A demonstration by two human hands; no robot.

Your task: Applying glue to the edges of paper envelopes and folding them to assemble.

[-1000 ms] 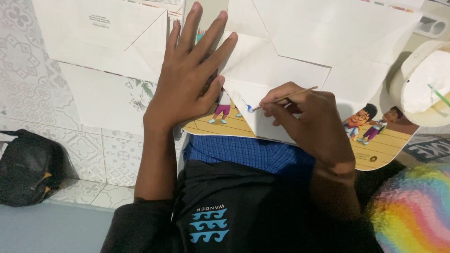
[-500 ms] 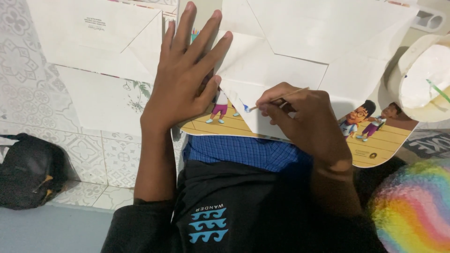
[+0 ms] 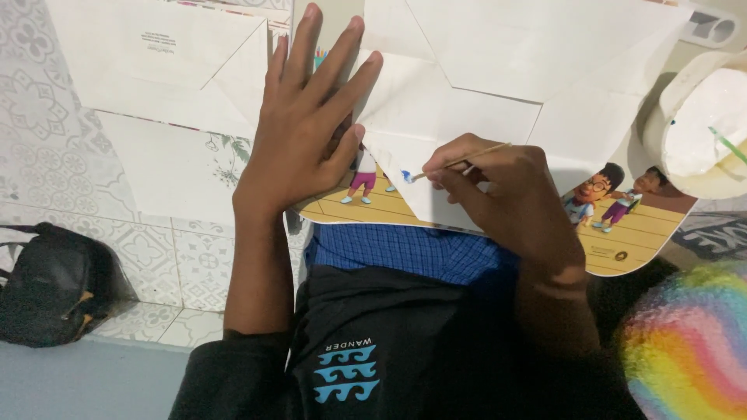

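The left hand [image 3: 305, 140] lies flat with fingers spread, pressing down on folded white paper [image 3: 482, 85] that covers a cartoon picture board [image 3: 622, 233] resting on the lap. The right hand [image 3: 506, 194], just right of it, has its grip pinched around a thin brush [image 3: 455, 163], whose blue tip touches the near edge of the paper. A white bowl [image 3: 700, 124] sits far right. A black bag [image 3: 54, 284] lies on the tiled floor [image 3: 47, 140] at left.
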